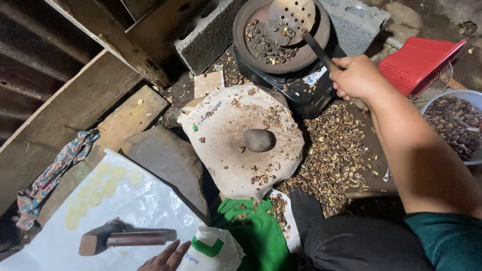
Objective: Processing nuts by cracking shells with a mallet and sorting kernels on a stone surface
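Going from the left, your left hand (165, 257) rested low with fingers apart, holding nothing, just beside the wooden mallet (125, 237) on the plastic sheet (145, 200). In the middle, a round stone (259, 140) lay on the sack-covered block (226, 135). Your right hand (357, 76) was clamped on the handle of the perforated skimmer (292, 14). Its long axis ran up and left from the hand, with the disc over the seeds in the pan (321, 42). A red basket (419, 62) stood to the right.
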